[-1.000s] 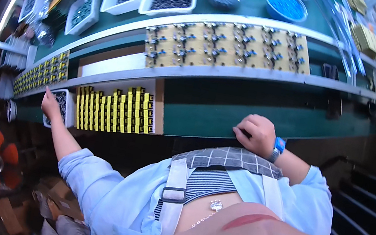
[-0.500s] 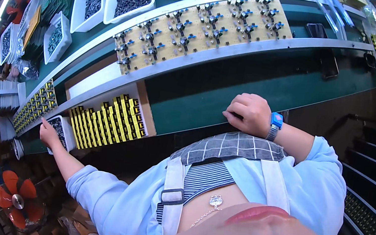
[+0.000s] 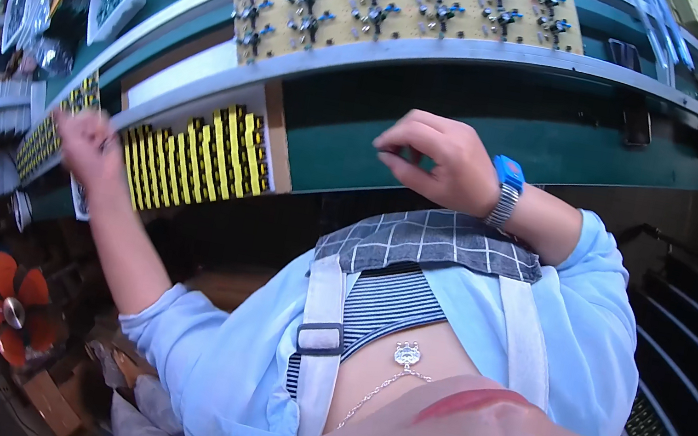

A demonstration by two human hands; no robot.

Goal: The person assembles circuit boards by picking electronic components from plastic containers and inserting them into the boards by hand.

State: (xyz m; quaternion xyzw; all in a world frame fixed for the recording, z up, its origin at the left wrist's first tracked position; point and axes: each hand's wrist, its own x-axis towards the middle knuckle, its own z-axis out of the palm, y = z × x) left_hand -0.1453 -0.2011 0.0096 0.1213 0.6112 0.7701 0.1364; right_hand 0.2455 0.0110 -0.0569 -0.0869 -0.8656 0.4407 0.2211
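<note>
My left hand (image 3: 91, 146), blurred, is raised beside a box of yellow-and-black parts in rows (image 3: 196, 158). Its fingers are curled together, and a small dark spot shows among them. Just below it, the edge of a white bin (image 3: 78, 203) is mostly hidden by my forearm. My right hand (image 3: 445, 162), with a blue watch (image 3: 509, 173) at the wrist, hovers over the near edge of the green table (image 3: 325, 144). Thumb and forefinger are bent toward each other, and whatever may be between them is too small to tell.
Beyond a metal rail (image 3: 490, 54) lies a tan panel of circuit boards (image 3: 334, 36) with black and blue components. White bins (image 3: 118, 0) of small parts stand at the far left. A yellow-studded board (image 3: 39, 149) sits left of my hand. An orange fan (image 3: 15, 309) stands lower left.
My left hand has come up from the white bin of dark parts toward the box of yellow parts. My right hand has shifted slightly left, its thumb and forefinger loosened. The view has tilted.
</note>
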